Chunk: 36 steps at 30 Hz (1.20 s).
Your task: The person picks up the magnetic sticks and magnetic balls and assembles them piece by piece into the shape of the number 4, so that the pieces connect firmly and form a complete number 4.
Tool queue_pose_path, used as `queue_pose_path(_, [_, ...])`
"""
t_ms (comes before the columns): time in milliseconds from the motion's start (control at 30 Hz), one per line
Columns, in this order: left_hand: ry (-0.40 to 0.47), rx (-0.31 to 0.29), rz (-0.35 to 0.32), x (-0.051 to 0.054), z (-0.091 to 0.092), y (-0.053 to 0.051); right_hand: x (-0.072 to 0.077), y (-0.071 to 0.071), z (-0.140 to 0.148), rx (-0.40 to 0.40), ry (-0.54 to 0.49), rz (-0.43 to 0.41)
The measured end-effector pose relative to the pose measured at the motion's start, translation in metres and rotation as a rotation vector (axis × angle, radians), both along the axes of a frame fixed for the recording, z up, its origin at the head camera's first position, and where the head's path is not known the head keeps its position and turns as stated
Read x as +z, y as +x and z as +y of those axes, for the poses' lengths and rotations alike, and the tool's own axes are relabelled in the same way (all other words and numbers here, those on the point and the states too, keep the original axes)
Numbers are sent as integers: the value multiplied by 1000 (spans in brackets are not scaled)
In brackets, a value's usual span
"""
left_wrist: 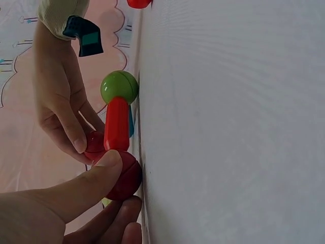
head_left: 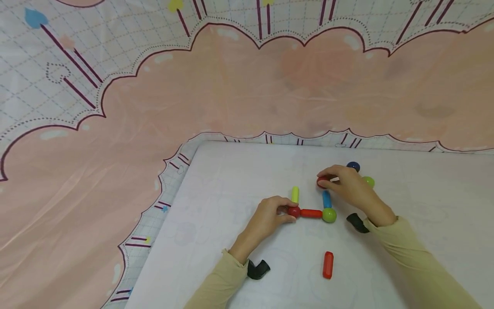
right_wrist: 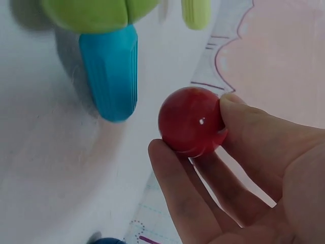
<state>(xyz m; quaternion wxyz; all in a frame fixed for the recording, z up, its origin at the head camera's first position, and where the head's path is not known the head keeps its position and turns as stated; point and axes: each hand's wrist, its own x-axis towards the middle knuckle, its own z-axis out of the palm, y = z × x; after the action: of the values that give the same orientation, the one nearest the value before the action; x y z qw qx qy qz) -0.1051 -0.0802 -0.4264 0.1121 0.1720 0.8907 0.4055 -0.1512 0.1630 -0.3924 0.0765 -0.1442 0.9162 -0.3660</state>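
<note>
My left hand (head_left: 267, 215) pinches a red ball (left_wrist: 127, 178) between thumb and fingers. That ball joins a yellow-green rod (head_left: 295, 194) and a red rod (head_left: 311, 213). At the red rod's other end sits a green ball (head_left: 329, 215), from which a blue rod (head_left: 326, 199) points away toward the far side. My right hand (head_left: 352, 189) holds another red ball (right_wrist: 192, 122) between thumb and fingertips. In the right wrist view this ball is apart from the free end of the blue rod (right_wrist: 110, 76).
A loose red rod (head_left: 328, 265) lies nearer me on the white table (head_left: 216, 240). Beyond my right hand are a dark blue ball (head_left: 353, 166) and a second green ball (head_left: 369, 182), partly hidden by it. A patterned pink cloth (head_left: 247, 94) spreads past the table's edge.
</note>
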Motion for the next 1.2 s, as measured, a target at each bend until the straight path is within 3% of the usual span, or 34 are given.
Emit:
queue_pose_path(433, [2,-7,3,2,0,1,-8,-10,-13,-5,-24,-38])
queue_pose_path(1200, [-10,-8,22,1,1,2,-9,-26,-36,48,-67,-10])
